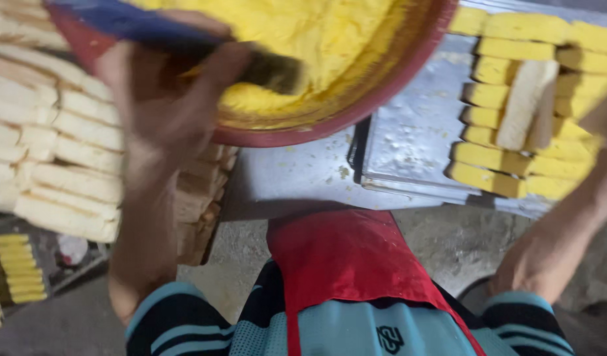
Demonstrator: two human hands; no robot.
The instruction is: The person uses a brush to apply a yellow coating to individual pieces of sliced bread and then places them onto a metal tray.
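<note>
**Brush held over the yellow bowl**

While the left hand (161, 99) closes around the blue handle, the brush (184, 49) lies across the near part of the bowl (356, 109); its long axis runs from upper left to lower right, and the dark bristle end (273, 71) points to the right, a little downward, over the yellow spread (303, 33). The fingers wrap the handle, pressed together, with the thumb on the near side; the picture is blurred there, so finer detail I cannot tell. The bowl is red with a wide rim, tilted toward the person, and it rests at the edge of a metal table (297, 178).

The right forearm (567, 224) reaches up to the right edge; the hand itself is almost out of view, so whether its fingers are spread or closed I cannot tell. Near it a metal tray (415, 132) carries rows of yellow-coated slices (494, 158), their long axes lying mostly left to right; one plain slice (524, 102) lies on top of them, nearly upright in the picture. At the left, stacks of plain slices (59, 151) are piled close beside the left wrist. A red apron (349, 264) covers the striped shirt below.
</note>
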